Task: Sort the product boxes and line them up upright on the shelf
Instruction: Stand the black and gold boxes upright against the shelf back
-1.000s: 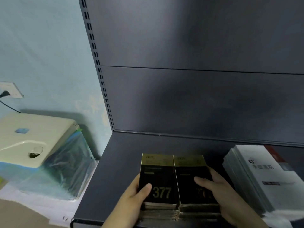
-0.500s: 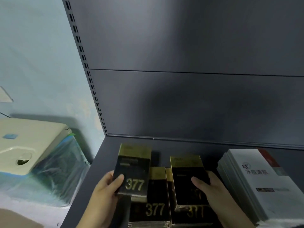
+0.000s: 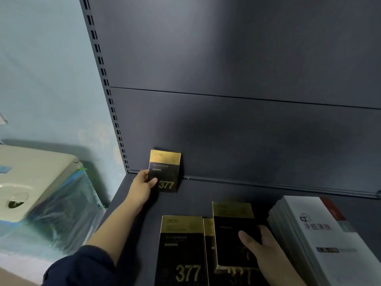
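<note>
One black-and-gold box (image 3: 165, 172) stands upright at the back left corner of the shelf (image 3: 226, 195), touching the rear panel (image 3: 247, 131); the left hand (image 3: 142, 187) grips its left edge. A second box (image 3: 233, 228) is gripped by the right hand (image 3: 259, 250), further right and nearer the front, its long axis pointing to the panel; I judge it goes just beside the first. Two flat boxes (image 3: 181, 248) lie under it, so four black ones in all; the white boxes (image 3: 321, 240) at the right I cannot count.
</note>
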Motion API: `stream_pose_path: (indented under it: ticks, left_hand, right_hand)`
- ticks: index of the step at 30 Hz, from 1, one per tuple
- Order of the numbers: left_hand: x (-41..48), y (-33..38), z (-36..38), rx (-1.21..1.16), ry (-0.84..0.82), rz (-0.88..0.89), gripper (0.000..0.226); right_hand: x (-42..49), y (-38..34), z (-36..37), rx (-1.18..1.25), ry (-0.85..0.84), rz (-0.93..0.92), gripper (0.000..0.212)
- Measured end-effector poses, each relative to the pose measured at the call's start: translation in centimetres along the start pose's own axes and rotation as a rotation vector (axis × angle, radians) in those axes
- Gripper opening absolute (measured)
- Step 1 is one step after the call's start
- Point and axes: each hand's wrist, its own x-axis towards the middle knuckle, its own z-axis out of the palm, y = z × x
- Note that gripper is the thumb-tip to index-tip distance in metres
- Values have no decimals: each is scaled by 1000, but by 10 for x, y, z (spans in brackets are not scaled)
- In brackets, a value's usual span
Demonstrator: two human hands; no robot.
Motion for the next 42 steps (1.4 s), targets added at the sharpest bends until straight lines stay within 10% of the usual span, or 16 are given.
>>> stream_pose_path:
  ticks: [7, 16, 30, 42]
  left_hand:
    - [-34, 3, 7, 92, 237, 125, 50]
    - [-168, -17, -5, 200, -301, -30, 55]
    - [-131, -3, -43, -308, 83, 118, 31]
    - [-15, -10, 2, -46, 220, 201, 30]
  right_hand:
    - [-6, 4, 2, -53, 64, -101, 32]
    - [-7, 5, 3, -34, 84, -109, 29]
    - [-9, 4, 5, -80, 107, -145, 33]
    - [-9, 4, 1, -104, 104, -106, 44]
